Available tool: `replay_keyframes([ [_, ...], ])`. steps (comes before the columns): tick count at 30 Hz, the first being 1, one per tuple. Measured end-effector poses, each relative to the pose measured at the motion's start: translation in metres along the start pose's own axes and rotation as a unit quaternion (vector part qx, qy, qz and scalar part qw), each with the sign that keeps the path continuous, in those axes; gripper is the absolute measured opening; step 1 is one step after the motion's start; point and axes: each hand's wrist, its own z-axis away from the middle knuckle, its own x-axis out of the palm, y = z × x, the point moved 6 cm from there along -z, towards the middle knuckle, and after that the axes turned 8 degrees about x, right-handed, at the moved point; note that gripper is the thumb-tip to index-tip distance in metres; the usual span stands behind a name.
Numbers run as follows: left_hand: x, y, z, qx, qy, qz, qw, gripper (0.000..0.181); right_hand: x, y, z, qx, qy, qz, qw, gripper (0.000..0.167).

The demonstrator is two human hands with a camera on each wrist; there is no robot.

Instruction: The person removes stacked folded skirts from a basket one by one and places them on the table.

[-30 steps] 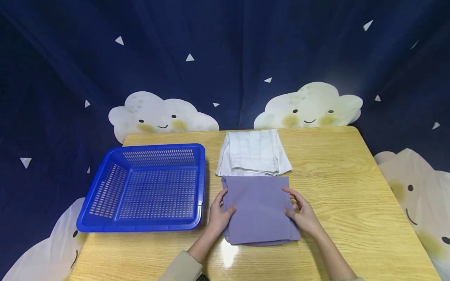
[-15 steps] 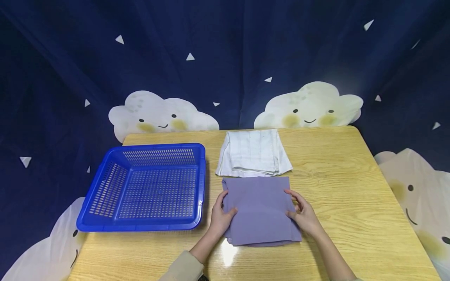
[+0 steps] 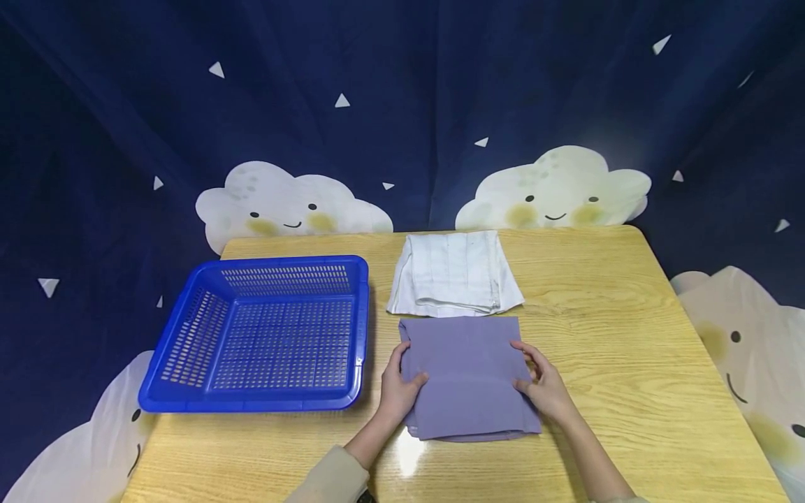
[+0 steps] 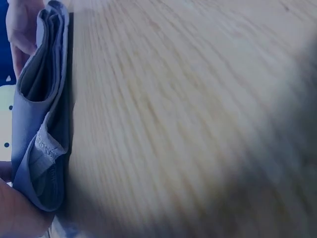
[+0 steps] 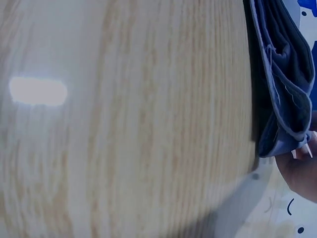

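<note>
A folded purple garment lies near the middle front of the wooden table, its top face smooth and roughly square. My left hand holds its left edge, thumb on top. At the right edge my right hand holds it with thumb on top and curled fingers at the side. Stacked layers of the garment and a stitched seam show in the left wrist view. In the right wrist view, the open folds of the garment face the camera. Some fingertips are hidden by the cloth.
A blue perforated plastic basket stands to the left with nothing in it. Just behind the purple garment lies a folded white garment. The wooden table extends to the right; a dark blue curtain with printed clouds hangs behind.
Both hands and the purple garment have shifted very slightly to the right. The hold at each edge looks the same; the basket and white garment have stayed in place.
</note>
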Motion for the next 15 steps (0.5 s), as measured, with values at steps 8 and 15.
replay_keyframes([
  [8, 0.0022, -0.0035, 0.0002, 0.008, 0.002, -0.031, 0.9995, 0.065, 0.0004, 0.0045, -0.0019, 0.012, -0.004, -0.003, 0.9999, 0.070],
  [15, 0.0016, -0.0032, 0.0002, 0.012, -0.006, -0.077, 0.9969, 0.065, -0.0001, 0.0041, -0.0015, 0.003, -0.011, -0.008, 0.9999, 0.069],
])
